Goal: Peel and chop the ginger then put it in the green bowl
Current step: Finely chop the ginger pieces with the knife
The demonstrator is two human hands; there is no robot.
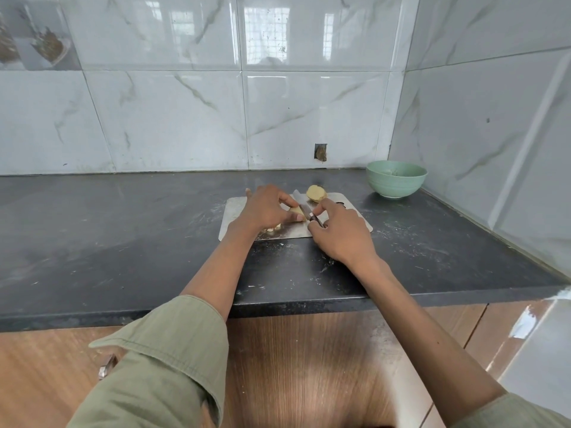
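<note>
Steel cutting board, thin, flat, w/ a cut-out hole near its far right corner; lies on the surface right of centre, back from the front edge.

Surface: dark stone, scuffed, pale streaks and crumbs round the board.

Ginger piece: pale yellow, on the board's middle, pinned under the left hand. Only its right tip shows.

Left hand: palm down on the board, fingers curled over the ginger piece, thumb and forefinger pinching it beside the blade.

Knife: short blade, dark handle, blade running toward the board's far edge, edge down against the ginger piece's right end.

Right hand: grips the knife handle, forefinger stretched forward alongside the blade (handle mostly hidden in the fist).

Ginger chunk: larger, cut face pale, skin tan on the underside; sits at the board's far edge, just beyond the knife tip, apart from both hands.

Chopped bits: a few small pale slices near the board's front edge, partly under the left wrist.

Green bowl: upright at the surface's far right corner, close to both walls, well apart from the board. Contents: cannot tell.

Sleeves: olive, rolled up.
</note>
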